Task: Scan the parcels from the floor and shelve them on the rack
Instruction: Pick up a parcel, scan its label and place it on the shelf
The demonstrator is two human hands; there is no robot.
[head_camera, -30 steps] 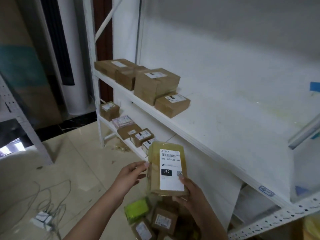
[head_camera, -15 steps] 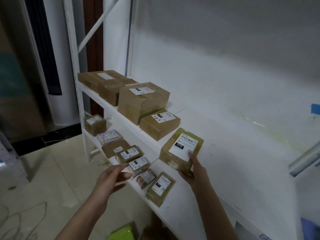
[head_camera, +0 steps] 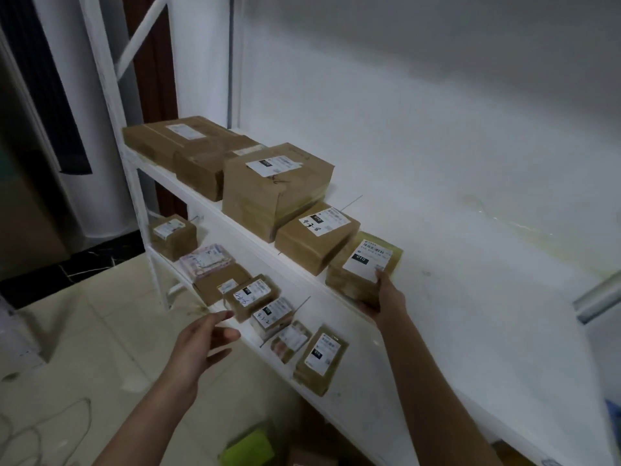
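Observation:
My right hand grips a yellowish taped parcel with a white "010" label and has it lying on the upper shelf of the white rack, right beside a brown labelled box. My left hand hovers open and empty in front of the lower shelf, near several small labelled parcels. Further brown boxes line the upper shelf to the left.
A green parcel and a brown box lie on the tiled floor at the bottom edge. Loose cables trail over the floor at the lower left. The rack's white upright and a white column stand at left. A metal bar juts in at right.
My right hand carried the yellowish parcel up from in front of me and set it on the upper shelf next to the brown box. My left hand let go and dropped away.

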